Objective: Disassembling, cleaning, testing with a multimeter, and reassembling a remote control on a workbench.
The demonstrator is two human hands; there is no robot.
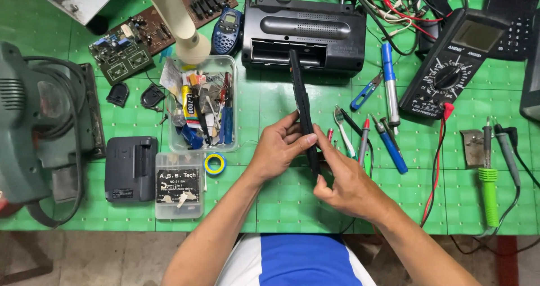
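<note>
Two hands grip long narrow black panel (302, 108), edge-on.

The lower end of the black panel (302, 106) is hidden between the left hand (279, 146) and the right hand (346, 182), so how far it reaches cannot be told. Left of the panel, the green machine (34, 123) is cut off by the picture's edge. Right of it, a dark box (531, 77) is cut off too. The bits in the clear tray (203, 103) are too jumbled to sort.
</note>
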